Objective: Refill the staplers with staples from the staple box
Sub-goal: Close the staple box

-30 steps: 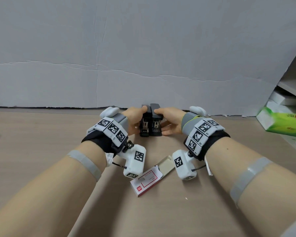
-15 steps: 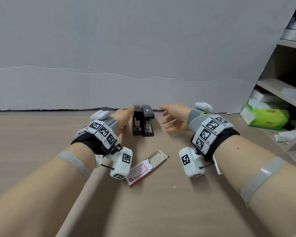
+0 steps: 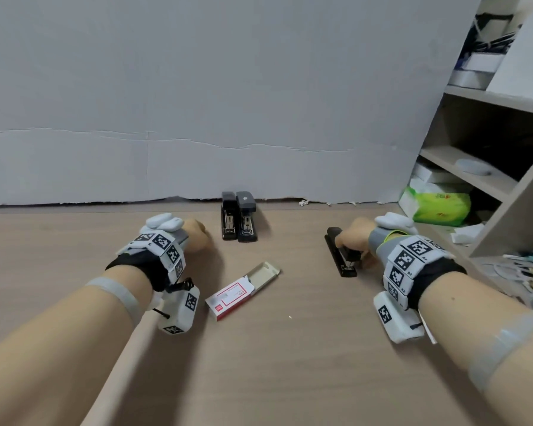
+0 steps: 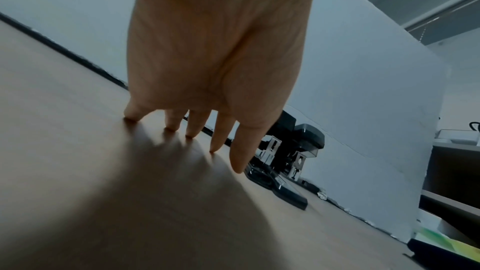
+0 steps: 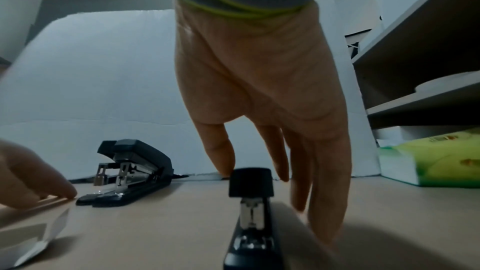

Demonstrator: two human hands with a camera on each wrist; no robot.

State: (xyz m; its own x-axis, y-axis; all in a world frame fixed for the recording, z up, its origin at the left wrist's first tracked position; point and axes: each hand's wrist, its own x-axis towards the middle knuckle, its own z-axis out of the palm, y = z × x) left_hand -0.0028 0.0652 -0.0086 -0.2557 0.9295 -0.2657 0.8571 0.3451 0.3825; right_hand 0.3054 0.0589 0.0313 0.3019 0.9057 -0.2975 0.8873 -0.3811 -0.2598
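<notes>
We see the wood surface (image 3: 290, 364) w/ a white panel along its far edge. On the right side lies a long black stapler (image 3: 340, 256), slim, metal magazine showing; our right hand (image 3: 356, 238) sits over it, thumb on its left side, other fingers (image 5: 322, 192) down its right side, spread approx. straight, grip not clear. Staple box (image 3: 242, 292), red/white, tray slid part out, lies mid-surface. Two black staplers (image 3: 239, 216) stand side by side, touching, at the far edge. Left hand (image 3: 194, 235) is just left of them, fingertips (image 4: 215, 145) apart, resting on the surface, holding nothing.
</notes>
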